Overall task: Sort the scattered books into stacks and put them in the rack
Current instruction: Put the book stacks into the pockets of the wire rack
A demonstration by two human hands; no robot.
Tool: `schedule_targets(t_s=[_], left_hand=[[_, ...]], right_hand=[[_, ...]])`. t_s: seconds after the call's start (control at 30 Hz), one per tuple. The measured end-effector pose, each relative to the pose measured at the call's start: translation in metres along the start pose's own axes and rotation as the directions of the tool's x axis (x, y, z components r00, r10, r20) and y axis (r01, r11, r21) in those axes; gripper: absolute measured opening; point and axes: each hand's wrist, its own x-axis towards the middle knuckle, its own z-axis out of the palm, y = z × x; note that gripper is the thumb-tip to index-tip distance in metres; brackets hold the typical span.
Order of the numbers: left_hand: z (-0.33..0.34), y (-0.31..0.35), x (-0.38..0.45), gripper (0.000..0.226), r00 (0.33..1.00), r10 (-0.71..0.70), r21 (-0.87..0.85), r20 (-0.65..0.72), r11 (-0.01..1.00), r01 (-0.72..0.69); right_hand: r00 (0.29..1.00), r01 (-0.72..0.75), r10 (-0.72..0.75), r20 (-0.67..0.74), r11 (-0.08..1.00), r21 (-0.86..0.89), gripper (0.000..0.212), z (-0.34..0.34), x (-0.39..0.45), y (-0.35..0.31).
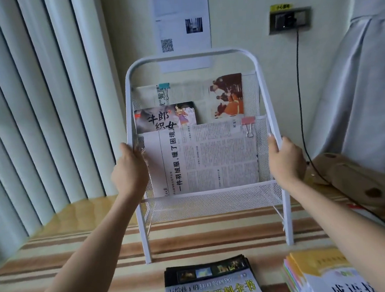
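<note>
L hand [129, 171] and R hand [284, 159]: each grip wrapped round a side tube of white rack [191, 55]. Rack holds clipped papers [211, 158]; book stacks [211, 285] lie in front on striped mat [79, 247].

The rack [263, 89] is white painted metal: smooth tubing for the frame, fine perforated mesh for its pockets. The newspaper sheets [208, 156] in it are thin matt paper, held by binder clips [249, 125] with bare wire handles. The picture book [165, 119] behind has a glossy printed cover, as does the magazine stack [209, 285] in front. The striped rug [79, 247] looks woven and matt; the floor [88, 207] beyond it is glossy wood.
</note>
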Motion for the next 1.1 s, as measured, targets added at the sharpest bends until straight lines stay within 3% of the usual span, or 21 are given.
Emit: schedule_targets(t_s=[0.23,0.4,0.5,0.57,0.63,0.7,0.77,0.9,1.0,1.03,1.1], left_hand=[[-0.055,-0.013,-0.028,0.027,1.0,-0.021,0.033,-0.016,0.999,0.021],[-0.077,-0.008,-0.029,0.023,0.997,0.014,0.157,0.072,0.987,-0.025],[-0.084,0.002,-0.018,0.033,0.996,0.072,0.268,0.053,0.96,-0.083],[-0.086,0.013,-0.004,0.04,0.982,0.188,0.307,-0.006,0.935,-0.177],[-0.083,0.023,0.014,0.04,0.954,0.299,0.344,-0.007,0.897,-0.278],[-0.077,0.027,0.032,0.04,0.954,0.3,0.367,0.025,0.884,-0.288],[-0.071,0.024,0.042,0.048,0.97,0.237,0.369,0.05,0.898,-0.238],[-0.062,0.011,0.041,0.058,0.963,0.262,0.297,0.069,0.916,-0.27],[-0.059,0.011,0.043,0.06,0.958,0.284,0.248,0.049,0.925,-0.287],[-0.059,0.011,0.042,0.06,0.957,0.288,0.231,0.035,0.929,-0.288],[-0.059,0.011,0.039,0.061,0.956,0.291,0.223,0.031,0.931,-0.29]], right_hand=[[0.999,0.045,-0.044,0.014,0.998,-0.044,0.047,-0.041,-0.035,-0.012],[0.992,0.124,-0.128,-0.001,0.962,-0.245,0.024,-0.057,-0.034,-0.039],[0.948,0.3,-0.317,-0.015,0.91,-0.285,0.029,-0.061,-0.025,-0.068],[0.886,0.461,-0.459,0.066,0.861,-0.215,0.022,-0.052,-0.017,-0.094],[0.841,0.522,-0.5,0.204,0.85,-0.068,0.022,-0.035,-0.008,-0.127],[0.798,0.483,-0.46,0.39,0.875,0.043,0.03,-0.016,0.003,-0.159],[0.735,0.427,-0.371,0.568,0.903,0.037,0.039,0.003,0.011,-0.184],[0.651,0.173,-0.233,0.723,0.972,0.158,0.046,0.026,0.02,-0.211],[0.545,0.112,-0.227,0.807,0.974,0.198,0.038,0.027,0.016,-0.214],[0.558,0.105,-0.271,0.784,0.96,0.258,0.028,0.026,0.015,-0.213],[0.678,0.068,-0.332,0.656,0.917,0.393,0.014,0.016,0.013,-0.21]])
